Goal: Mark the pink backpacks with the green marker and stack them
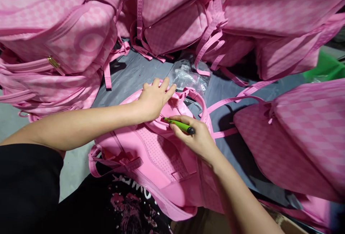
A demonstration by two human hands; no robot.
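A pink backpack (151,144) lies tilted in front of me, its perforated back panel and shoulder straps facing up. My left hand (154,99) rests on its upper edge, fingers spread over the fabric. In my right hand (198,137) is a slim green pen-like tool (181,125) with a black end, held between thumb and fingers. Its narrow tip points at the pink fabric near the top handle, close to my left palm. Whether the tip touches the fabric I cannot tell.
More pink checkered backpacks stand around: a stack on the left (81,40), one at the back (175,22), others at right (302,137). A clear plastic bag (188,74) lies on the grey tabletop (126,77). A green item (325,68) sits at far right.
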